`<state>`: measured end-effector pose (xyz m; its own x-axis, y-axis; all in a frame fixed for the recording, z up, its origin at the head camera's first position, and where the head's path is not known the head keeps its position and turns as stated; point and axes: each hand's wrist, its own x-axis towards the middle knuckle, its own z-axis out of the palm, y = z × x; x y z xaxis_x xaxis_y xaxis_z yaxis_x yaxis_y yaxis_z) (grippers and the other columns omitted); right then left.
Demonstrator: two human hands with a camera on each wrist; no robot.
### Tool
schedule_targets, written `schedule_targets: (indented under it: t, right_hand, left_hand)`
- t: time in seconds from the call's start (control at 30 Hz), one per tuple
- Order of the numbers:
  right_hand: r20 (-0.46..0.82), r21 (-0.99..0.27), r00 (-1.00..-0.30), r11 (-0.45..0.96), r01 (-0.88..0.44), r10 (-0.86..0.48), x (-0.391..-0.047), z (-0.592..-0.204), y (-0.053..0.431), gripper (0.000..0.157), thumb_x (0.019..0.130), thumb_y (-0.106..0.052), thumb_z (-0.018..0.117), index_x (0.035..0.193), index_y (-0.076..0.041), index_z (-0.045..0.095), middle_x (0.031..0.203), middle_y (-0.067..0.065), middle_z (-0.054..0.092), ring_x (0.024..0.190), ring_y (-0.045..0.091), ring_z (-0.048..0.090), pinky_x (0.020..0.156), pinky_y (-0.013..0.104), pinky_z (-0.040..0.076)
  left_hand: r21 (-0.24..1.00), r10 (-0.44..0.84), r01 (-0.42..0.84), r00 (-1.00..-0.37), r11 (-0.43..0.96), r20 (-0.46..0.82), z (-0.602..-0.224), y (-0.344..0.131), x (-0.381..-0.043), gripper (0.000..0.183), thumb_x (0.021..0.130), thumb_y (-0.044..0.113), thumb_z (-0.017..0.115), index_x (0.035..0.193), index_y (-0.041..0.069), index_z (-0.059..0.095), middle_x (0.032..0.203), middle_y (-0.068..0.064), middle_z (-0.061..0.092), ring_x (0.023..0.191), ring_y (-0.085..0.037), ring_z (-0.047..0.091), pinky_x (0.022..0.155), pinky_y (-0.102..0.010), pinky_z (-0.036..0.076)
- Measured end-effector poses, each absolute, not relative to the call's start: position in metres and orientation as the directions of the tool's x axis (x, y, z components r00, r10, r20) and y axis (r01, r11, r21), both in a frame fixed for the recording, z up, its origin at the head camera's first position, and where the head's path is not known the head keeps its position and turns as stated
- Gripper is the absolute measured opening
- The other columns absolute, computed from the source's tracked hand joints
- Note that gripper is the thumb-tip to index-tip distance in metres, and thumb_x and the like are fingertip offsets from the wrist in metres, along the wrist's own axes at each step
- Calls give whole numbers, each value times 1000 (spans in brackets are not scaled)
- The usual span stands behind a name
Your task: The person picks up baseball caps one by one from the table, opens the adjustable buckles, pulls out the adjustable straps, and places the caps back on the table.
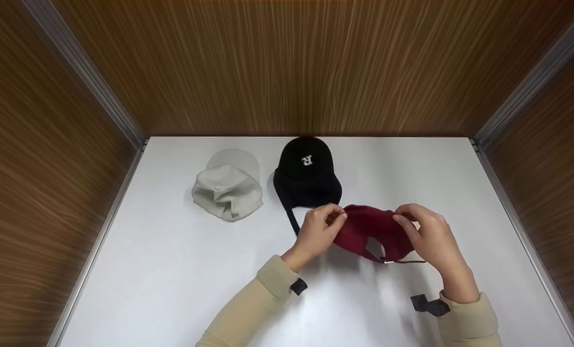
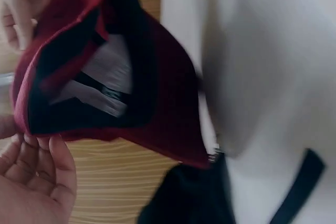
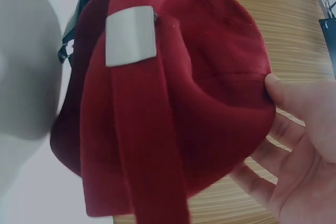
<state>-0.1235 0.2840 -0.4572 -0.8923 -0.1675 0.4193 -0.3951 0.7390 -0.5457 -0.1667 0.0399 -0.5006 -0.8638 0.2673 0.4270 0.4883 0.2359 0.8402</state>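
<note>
A dark red cap [image 1: 364, 226] hangs between my two hands above the white table, its back opening and strap toward me. My left hand [image 1: 319, 229] pinches its left edge between thumb and fingers. On the other side my right hand [image 1: 429, 236] pinches the cap's upper right edge. The left wrist view looks into the cap [image 2: 173, 98], at its dark inner band and pale labels. A silver buckle [image 3: 131, 36] on the red strap [image 3: 144, 129] shows in the right wrist view, with the strap's end hanging loose.
Behind the red cap lies a black cap [image 1: 306, 180] with a white letter R, its strap stretching toward my left hand. A crumpled light grey cap [image 1: 229, 190] lies farther left on the white table [image 1: 161, 270]. Wood-grain panels [image 1: 306, 67] wall the back and sides.
</note>
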Motion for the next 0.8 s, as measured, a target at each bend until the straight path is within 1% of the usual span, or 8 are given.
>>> schedule_targets:
  t: [0.1,0.17,0.3,0.4,0.5,0.67,0.73,0.8]
  right_hand:
    - [446,-567,-875,697,-438,-187,-124,-457,284,16,86,3,72,98,-6,67,92,-1,67,83,12,62,64,12,48]
    - [469,-578,-860,667,-470,-199,-125,-457,284,21,84,5,73,101,-5,67,96,-2,65,87,12,62,68,10,48]
    - [533,-568,-824,640,-518,-194,-125,-459,284,31,81,7,76,109,0,65,106,4,62,95,19,60,80,13,46]
    - [567,-557,-806,642,-526,-169,-125,-461,283,36,79,8,77,112,2,63,109,8,60,100,25,59,85,17,42]
    - [573,-554,-808,659,-508,-140,-126,-466,281,38,78,6,79,113,4,62,110,11,60,101,26,59,86,18,41]
    - [546,-556,-832,698,-451,-102,-130,-478,275,40,79,0,80,114,3,62,110,12,60,99,20,60,86,13,39]
    - [546,-556,-833,707,-437,-86,-133,-482,271,39,80,-2,81,114,2,62,109,12,61,98,20,60,83,11,40]
    - [556,-556,-828,711,-430,-66,-136,-486,267,38,80,-4,81,113,1,62,107,12,61,96,21,61,75,10,42]
  left_hand:
    - [876,219,434,-894,213,390,-489,37,-165,6,93,7,65,90,4,69,80,0,67,72,-5,59,65,-20,50]
    - [892,190,405,-909,200,371,-483,35,-165,6,93,7,66,89,4,69,78,1,66,70,-5,58,64,-21,49]
    - [909,134,371,-927,190,351,-474,29,-167,8,92,8,66,87,4,70,76,2,65,67,-6,55,61,-22,47]
    - [912,96,360,-933,198,347,-469,24,-170,8,92,10,67,86,5,70,75,4,64,66,-6,55,60,-22,46]
    - [912,68,356,-935,206,349,-467,18,-173,8,92,10,67,86,5,70,73,4,63,64,-6,55,59,-22,45]
    - [909,48,359,-933,214,357,-467,11,-178,9,92,10,67,86,5,69,72,3,62,64,-7,54,58,-22,45]
    - [909,43,358,-933,214,358,-468,9,-179,8,92,9,66,86,5,69,73,3,62,64,-7,55,58,-22,45]
    - [909,39,359,-932,211,359,-469,8,-180,8,92,9,66,86,4,69,73,3,62,65,-7,55,59,-22,46]
